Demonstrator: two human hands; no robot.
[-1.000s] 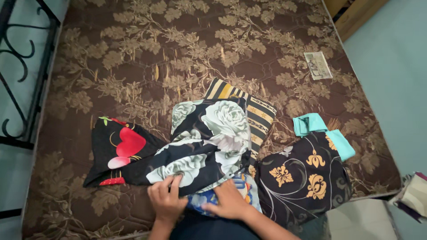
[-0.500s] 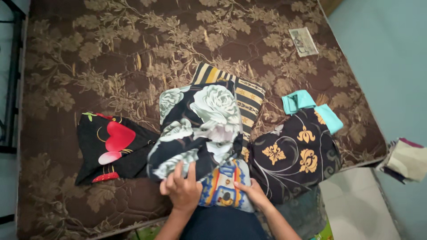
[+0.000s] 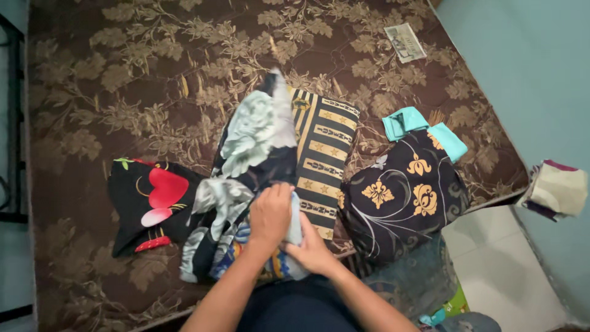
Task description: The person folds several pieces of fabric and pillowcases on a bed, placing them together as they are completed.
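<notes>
While your left hand [image 3: 270, 213] and right hand [image 3: 311, 249] closed together on the black cloth with pale roses [image 3: 249, 144], it lay only half gathered, its far end trailing up the mattress [image 3: 123, 74] away from your grip. Soft and rumpled, it draped in loose folds. Just right of your grip lay a flat striped cloth [image 3: 322, 157]; beyond it, a black piece with gold motifs [image 3: 402, 193]. Left of it, a heart-print piece [image 3: 153, 200].
</notes>
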